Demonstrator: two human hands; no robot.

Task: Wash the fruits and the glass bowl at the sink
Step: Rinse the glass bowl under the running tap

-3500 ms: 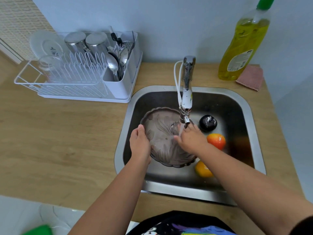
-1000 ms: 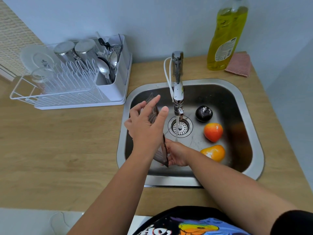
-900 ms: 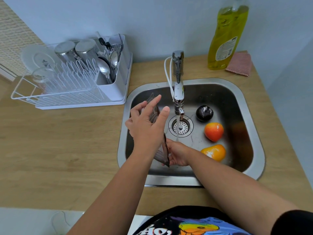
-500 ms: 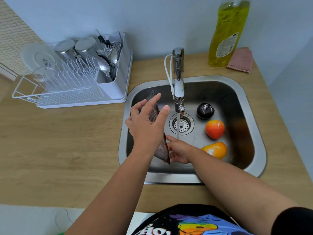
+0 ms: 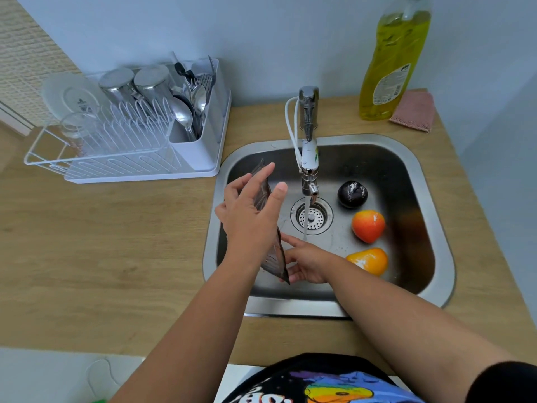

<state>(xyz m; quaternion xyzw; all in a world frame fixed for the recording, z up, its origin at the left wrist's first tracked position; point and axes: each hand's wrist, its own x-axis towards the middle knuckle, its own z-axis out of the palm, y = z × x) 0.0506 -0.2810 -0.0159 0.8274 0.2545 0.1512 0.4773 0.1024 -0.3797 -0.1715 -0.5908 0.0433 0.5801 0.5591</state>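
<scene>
While the left hand, fingers straight, and right hand, fingers loosely extended, steady the upended glass bowl, three fruits await washing at right.

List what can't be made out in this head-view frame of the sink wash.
- Glass bowl: seen edge-on, mostly behind the left hand; its inside is hidden.
- Right hand: its palm is turned away, so its hold on the bowl is unclear.
- Dish soap bottle: cap cut off by the top edge; label too small to read.
- Cutlery in the drying rack: overlapping, uncountable.
</scene>
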